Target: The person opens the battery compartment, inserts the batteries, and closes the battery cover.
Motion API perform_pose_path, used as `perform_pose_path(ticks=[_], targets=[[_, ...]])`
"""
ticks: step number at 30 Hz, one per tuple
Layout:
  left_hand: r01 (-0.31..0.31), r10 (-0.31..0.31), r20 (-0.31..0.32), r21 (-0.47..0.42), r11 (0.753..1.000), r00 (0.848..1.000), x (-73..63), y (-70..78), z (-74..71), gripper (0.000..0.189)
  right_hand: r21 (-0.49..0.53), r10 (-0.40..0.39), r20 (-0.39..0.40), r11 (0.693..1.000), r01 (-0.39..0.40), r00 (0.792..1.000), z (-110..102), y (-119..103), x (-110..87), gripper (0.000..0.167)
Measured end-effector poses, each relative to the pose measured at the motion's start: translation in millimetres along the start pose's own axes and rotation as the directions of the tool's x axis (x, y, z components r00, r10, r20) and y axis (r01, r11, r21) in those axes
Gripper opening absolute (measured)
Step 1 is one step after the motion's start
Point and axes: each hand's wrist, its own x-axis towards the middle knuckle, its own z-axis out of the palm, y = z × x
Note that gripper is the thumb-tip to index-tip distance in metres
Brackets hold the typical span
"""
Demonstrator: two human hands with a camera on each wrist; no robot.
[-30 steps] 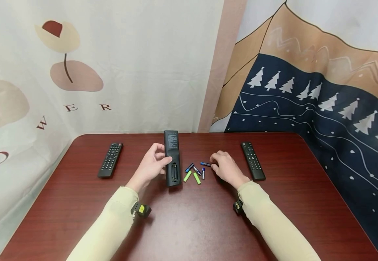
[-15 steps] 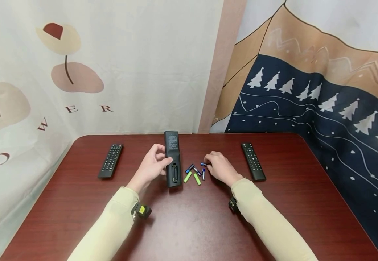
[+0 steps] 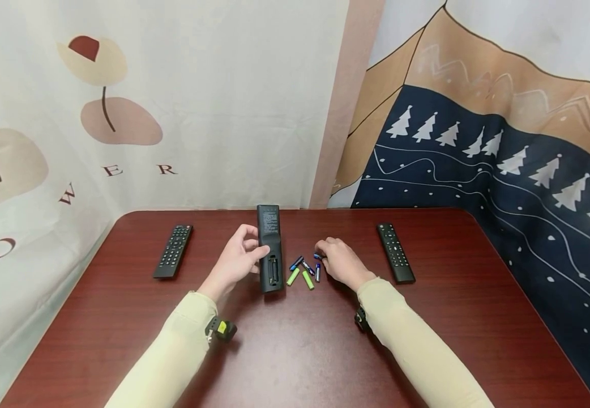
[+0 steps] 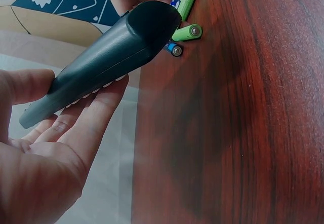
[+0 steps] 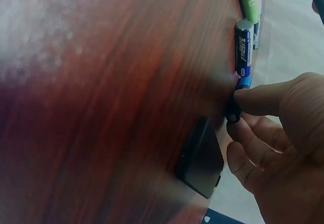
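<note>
My left hand (image 3: 234, 260) grips a black remote control (image 3: 269, 226) between thumb and fingers, its back towards me and the battery compartment uncovered. From the side, the left wrist view has the same remote (image 4: 111, 57) tilted above the table, fingers (image 4: 96, 115) under its button side. Thumb and fingertips of my right hand (image 3: 343, 263) pinch a dark blue battery (image 5: 234, 110), partly hidden by them. Just beside it are a blue-and-silver battery (image 5: 244, 46), more blue batteries (image 3: 296, 263) and two green batteries (image 3: 308, 279), lying right of the remote.
Another black remote (image 3: 174, 252) lies buttons up at the left of the brown table (image 3: 295, 351). A third remote (image 3: 396, 253) lies right of my right hand. Printed curtains (image 3: 234, 113) hang behind the table's far edge.
My right hand has moved a little left, towards the other batteries, and its fingers cover more of the blue battery. The left hand and its remote have stayed nearly still.
</note>
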Motion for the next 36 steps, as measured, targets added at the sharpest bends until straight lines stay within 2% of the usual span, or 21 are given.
perform_pose_path(ticks=[11,19,25,36], targets=[[-0.001,0.001,0.002,-0.005,1.000,1.000,-0.2,0.4,0.9,0.034,0.001,0.001,-0.028,1.000,-0.001,1.000,1.7,0.7,-1.8,0.026],[-0.006,0.006,0.005,-0.004,1.000,1.000,0.0,0.0,1.6,0.034,0.033,-0.011,-0.067,0.999,0.013,0.998,-2.2,2.4,-5.1,0.037],[-0.003,0.003,0.005,-0.006,1.000,1.000,0.7,1.2,2.8,0.034,0.080,0.048,-0.056,0.996,-0.043,0.997,-7.2,0.5,-7.2,0.033],[0.002,-0.002,0.016,-0.013,1.000,1.000,0.7,0.6,4.5,0.034,0.117,0.042,-0.092,0.993,-0.031,0.995,-11.3,-3.8,-12.7,0.028]])
